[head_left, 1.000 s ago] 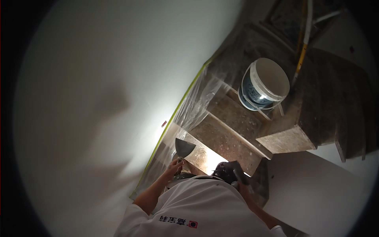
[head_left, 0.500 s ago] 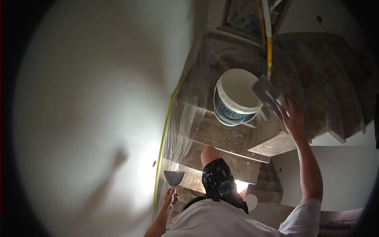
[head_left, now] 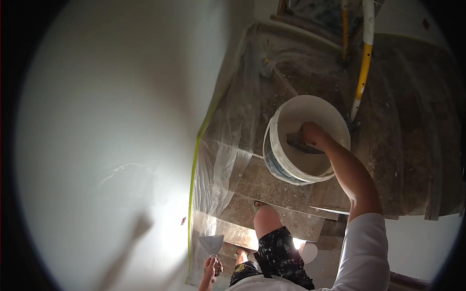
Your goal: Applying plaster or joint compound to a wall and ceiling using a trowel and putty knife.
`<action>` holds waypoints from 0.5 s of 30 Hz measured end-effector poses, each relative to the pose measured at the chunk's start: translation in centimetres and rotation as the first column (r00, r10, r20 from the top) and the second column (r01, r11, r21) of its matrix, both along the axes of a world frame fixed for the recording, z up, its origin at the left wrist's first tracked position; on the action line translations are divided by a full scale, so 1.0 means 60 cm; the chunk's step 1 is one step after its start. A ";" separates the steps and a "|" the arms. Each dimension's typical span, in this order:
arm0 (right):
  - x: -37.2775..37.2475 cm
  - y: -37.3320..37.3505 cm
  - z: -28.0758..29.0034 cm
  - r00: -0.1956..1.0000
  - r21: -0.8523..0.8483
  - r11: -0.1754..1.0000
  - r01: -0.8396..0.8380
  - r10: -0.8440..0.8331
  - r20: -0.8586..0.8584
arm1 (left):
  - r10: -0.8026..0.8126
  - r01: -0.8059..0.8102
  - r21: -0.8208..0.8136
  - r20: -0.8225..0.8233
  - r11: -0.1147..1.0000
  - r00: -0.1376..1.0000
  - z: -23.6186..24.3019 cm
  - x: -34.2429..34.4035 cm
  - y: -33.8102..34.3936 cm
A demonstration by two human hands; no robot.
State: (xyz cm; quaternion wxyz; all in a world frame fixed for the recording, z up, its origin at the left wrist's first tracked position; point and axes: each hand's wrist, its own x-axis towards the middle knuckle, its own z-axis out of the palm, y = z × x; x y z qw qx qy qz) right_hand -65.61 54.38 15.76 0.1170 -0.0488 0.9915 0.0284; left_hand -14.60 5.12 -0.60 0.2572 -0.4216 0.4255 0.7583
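Observation:
My right hand (head_left: 314, 134) is closed on the handle of a plastering trowel (head_left: 302, 143) and reaches down inside a large white bucket (head_left: 340, 119). The trowel's grey blade shows within the rim; its lower part and what it touches are hard to make out. The bucket stands on the stairs and has a bluish label band. Low in the view, near the wall, my left hand (head_left: 212, 266) grips the handle of a putty knife (head_left: 211, 244), whose wide grey blade points up and away from me.
A white wall (head_left: 97, 121) fills the left side, edged by yellow-green tape (head_left: 195, 162) and clear plastic sheeting (head_left: 228, 150). Worn wooden steps (head_left: 286, 186) curve away to the right. A yellow-and-white pole (head_left: 363, 72) rises beyond the bucket.
The trowel has gone from beside the bucket's right rim down into the bucket with my right hand. The bucket appears nearer. My left hand keeps the putty knife, slightly lower in view.

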 end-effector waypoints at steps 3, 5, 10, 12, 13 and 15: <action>-0.028 -0.022 0.015 0.863 -0.030 0.968 0.248 -0.206 0.462 | -0.002 0.002 0.020 0.017 1.000 1.000 -0.011 -0.004 0.008; -0.027 -0.009 0.022 0.812 -0.127 0.963 0.238 -0.125 0.570 | -0.019 0.019 -0.005 0.051 1.000 0.999 -0.018 -0.002 0.017; -0.020 0.019 0.037 0.664 -0.130 0.944 0.303 -0.111 0.739 | -0.028 0.027 0.029 0.041 0.999 0.999 -0.045 0.010 0.017; -0.008 0.027 0.042 0.641 -0.142 0.937 0.319 -0.103 0.761 | -0.005 0.001 0.066 0.058 0.998 0.998 -0.052 0.011 0.012; -0.002 0.017 0.046 0.621 -0.125 0.945 0.304 -0.097 0.778 | 0.025 -0.032 0.094 0.079 0.995 0.997 -0.057 0.018 0.001; 0.000 0.005 0.054 0.610 -0.106 0.949 0.296 -0.102 0.786 | 0.015 -0.018 0.080 0.039 0.997 0.999 -0.068 0.040 -0.017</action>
